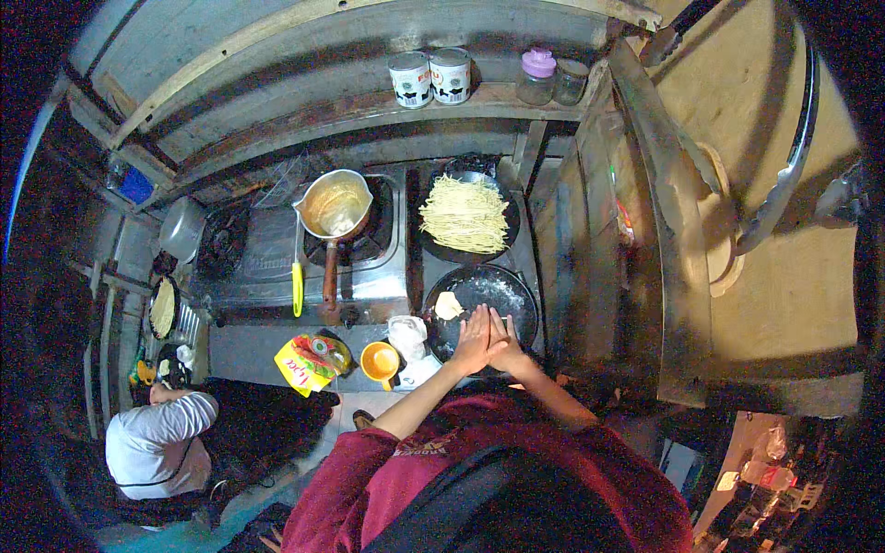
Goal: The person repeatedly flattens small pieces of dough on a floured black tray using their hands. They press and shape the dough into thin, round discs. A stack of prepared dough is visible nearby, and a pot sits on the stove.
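Observation:
My left hand [475,340] and my right hand [506,342] meet over the near part of a round black tray [510,293] dusted with white flour. Their palms are turned toward each other and the fingers stretch out straight, tips touching or nearly so. Whether anything lies between the palms is hidden. A pale flattened piece of dough [448,306] rests on the tray's left side, close to my left fingers. Behind it, a second black tray [512,230] carries a heap of pale dough strips [468,214].
To the left, a pot [334,206] sits on the stove [392,276] beside a yellow-green-handled utensil [298,290]. Nearer are a yellow packet [307,366], an orange cup [380,362] and a white plastic bag [407,337]. Cans [410,81] line a shelf. Another person [166,447] sits lower left.

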Demonstrator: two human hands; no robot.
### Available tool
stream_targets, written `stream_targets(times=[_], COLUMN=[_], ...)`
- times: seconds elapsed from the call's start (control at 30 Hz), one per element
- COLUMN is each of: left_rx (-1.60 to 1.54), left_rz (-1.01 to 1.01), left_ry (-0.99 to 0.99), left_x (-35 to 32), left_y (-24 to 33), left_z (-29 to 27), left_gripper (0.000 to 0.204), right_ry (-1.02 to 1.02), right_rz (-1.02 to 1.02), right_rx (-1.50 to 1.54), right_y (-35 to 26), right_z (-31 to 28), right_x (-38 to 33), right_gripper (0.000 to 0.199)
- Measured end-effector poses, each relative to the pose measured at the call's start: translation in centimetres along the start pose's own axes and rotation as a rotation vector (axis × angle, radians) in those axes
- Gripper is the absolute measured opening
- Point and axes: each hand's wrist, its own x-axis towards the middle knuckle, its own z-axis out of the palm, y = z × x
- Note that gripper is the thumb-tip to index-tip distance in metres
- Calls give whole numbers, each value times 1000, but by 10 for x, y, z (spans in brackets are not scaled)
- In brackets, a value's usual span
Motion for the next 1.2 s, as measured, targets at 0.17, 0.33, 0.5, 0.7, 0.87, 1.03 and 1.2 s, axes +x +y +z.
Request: stream_targets(times=[0.17, 0.33, 0.5, 0.7, 0.87, 1.03, 1.2], left_rx=[13, 29, 83, 85, 151, 253, 238], left_rz=[-53, -68, -127, -76, -92, -59, -25], left_ry=[-269, -225, -258, -248, -246, -205, -12], left_x=[-19, -2, -7, -16, 1, -23, -13], left_y=[-3, -13, -16, -21, -25, -20, -23], left_z=[1, 10, 11, 10, 1, 6, 10], left_gripper=[103, 103, 99, 101, 103, 102, 101], right_ry=[-197, -169, -148, -196, -70, -325, -129], right_rz=[46, 16, 69, 64, 90, 129, 103], right_rx=[152, -19, 11, 25, -49, 84, -28], right_y=[-16, 1, 3, 4, 14, 3, 10], right_z=[-13, -4, 1, -7, 0, -30, -22], right_x=[-14, 3, 0, -9, 7, -11, 4], right_gripper=[73, 79, 83, 91, 95, 99, 97])
